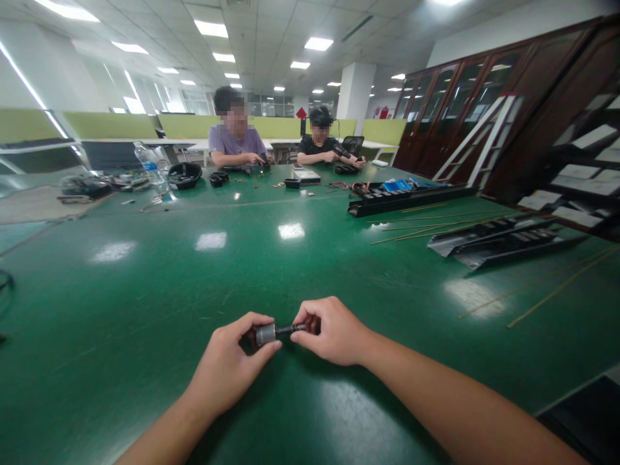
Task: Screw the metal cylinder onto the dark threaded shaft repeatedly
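The person's bare right forearm point(460, 407) and left forearm point(169, 426) reach in from the bottom of the head view, past a dark surface point(581, 420) at the lower right corner. Both hands are closed and grasping one small part. The left hand point(227, 361) curls around a short silver cylinder point(265, 334), and the right hand point(329, 332) pinches the far end of the black shaft point(290, 329) projecting from it. The part lies between the hands, over a glossy green workbench point(145, 310).

Farther right on the bench lie thin tan rods point(557, 290) and long black slotted channels point(504, 245). Across the bench, a co-worker in a purple T-shirt point(235, 142) bends both hands over small dark items, and another in a black shirt point(317, 145) holds a dark tool. Near them stand a plastic water bottle point(151, 165), a black coil point(185, 174) and a small flat box point(307, 175). A glass-fronted wooden cabinet point(455, 110) lines the right wall.
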Demonstrator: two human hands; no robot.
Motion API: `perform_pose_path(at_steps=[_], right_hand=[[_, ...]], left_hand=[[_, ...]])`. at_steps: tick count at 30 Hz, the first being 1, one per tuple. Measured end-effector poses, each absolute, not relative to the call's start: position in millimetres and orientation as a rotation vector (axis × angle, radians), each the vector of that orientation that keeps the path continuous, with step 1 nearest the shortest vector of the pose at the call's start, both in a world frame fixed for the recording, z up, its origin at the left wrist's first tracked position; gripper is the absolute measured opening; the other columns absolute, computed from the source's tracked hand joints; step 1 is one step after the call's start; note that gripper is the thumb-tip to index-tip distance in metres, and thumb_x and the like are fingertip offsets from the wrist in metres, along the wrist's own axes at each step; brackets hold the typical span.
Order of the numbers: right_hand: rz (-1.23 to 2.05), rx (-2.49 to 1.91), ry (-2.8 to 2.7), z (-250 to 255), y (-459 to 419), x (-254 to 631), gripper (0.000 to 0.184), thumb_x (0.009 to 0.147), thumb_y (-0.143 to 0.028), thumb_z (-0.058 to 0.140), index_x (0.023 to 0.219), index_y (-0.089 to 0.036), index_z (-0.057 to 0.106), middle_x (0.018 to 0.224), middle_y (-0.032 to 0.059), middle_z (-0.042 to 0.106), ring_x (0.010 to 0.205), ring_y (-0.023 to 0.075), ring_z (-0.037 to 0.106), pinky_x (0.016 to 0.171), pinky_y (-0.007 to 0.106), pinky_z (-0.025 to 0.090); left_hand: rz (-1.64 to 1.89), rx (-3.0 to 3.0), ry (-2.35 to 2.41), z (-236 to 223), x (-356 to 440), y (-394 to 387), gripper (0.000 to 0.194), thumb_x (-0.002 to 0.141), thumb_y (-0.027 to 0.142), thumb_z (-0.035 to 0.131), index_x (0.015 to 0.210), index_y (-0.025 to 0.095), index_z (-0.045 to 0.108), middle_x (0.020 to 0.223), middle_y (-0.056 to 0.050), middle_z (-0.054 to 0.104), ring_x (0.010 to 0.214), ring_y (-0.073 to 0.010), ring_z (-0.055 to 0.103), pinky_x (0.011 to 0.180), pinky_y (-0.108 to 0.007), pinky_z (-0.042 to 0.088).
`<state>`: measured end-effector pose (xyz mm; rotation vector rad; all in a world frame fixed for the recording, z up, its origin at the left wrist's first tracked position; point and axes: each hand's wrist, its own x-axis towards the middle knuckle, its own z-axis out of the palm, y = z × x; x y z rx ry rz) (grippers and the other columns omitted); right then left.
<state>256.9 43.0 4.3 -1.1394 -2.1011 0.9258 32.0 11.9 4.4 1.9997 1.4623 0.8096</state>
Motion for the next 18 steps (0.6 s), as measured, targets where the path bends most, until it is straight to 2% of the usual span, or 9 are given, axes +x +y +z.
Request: perform_pose_path(at_steps=[18], right_hand=[[0.889,-1.122,-2.112,1.9,46.5,259.7,0.010,0.078,-0.026,0.070,0.082,-0.017,0.068,0.067,-0.0005,0.066,0.059,0.0116,0.060,0.056,0.022,0.044]], left_hand=[[0.819,1.999,1.491,2.7,28.3,14.5,0.025,0.082,0.038,0.070,0.104,0.027,0.066,0.093,0.004,0.071,0.085,-0.0173,0.066,0.079,-0.030,0.049]])
